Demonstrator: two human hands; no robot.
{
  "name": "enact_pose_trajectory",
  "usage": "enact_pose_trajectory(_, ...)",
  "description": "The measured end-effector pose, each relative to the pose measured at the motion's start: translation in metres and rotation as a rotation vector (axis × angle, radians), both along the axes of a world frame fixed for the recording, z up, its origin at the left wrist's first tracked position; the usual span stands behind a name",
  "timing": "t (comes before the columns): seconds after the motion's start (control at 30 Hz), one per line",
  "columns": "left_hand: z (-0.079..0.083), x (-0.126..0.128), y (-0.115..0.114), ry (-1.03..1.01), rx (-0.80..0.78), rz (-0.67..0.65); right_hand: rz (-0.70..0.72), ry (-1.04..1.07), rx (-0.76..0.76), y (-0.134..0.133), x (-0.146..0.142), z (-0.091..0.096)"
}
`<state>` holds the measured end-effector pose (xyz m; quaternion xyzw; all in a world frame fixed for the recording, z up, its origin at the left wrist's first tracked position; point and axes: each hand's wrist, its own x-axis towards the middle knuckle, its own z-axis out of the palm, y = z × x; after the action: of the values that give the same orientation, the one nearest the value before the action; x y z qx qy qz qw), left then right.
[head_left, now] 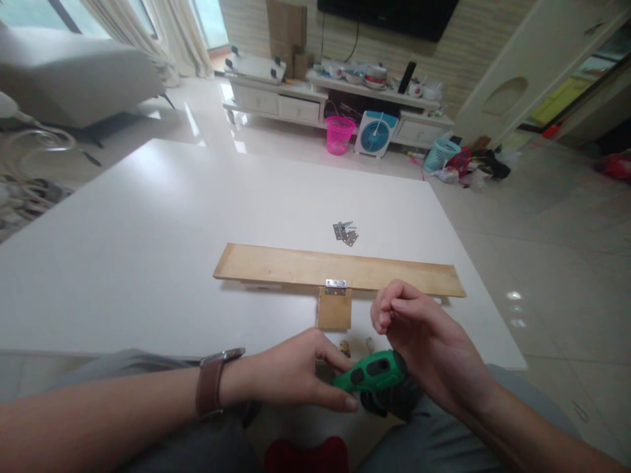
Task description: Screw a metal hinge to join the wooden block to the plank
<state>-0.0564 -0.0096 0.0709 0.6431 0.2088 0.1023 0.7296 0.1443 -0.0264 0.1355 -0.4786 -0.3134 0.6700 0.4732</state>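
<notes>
My left hand [296, 374], with a brown watch strap on the wrist, is closed in a pinch on the front of a green and black electric screwdriver [371, 376] at the table's near edge. My right hand [419, 341] hovers just above the tool's rear with its fingers curled together; whether it holds anything small I cannot tell. Just beyond lies a long wooden board [340, 268], joined by a small metal hinge [336, 286] to a short wooden block [334, 311].
Loose hinges and screws [345, 232] lie on the white table [148, 249] behind the board. Two small bits [345, 346] rest near the tool. Beyond are a pink basket [340, 134], a small fan [376, 133] and a TV stand [296, 105].
</notes>
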Motion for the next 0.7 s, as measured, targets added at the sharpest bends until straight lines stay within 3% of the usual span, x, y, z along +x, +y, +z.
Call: enact_pose_trajectory(0.7,0.0017,-0.0004,0.0009,0.009,-0.016,-0.006,0.002,0.006,-0.008,0.0002,-0.0007,-0.0002)
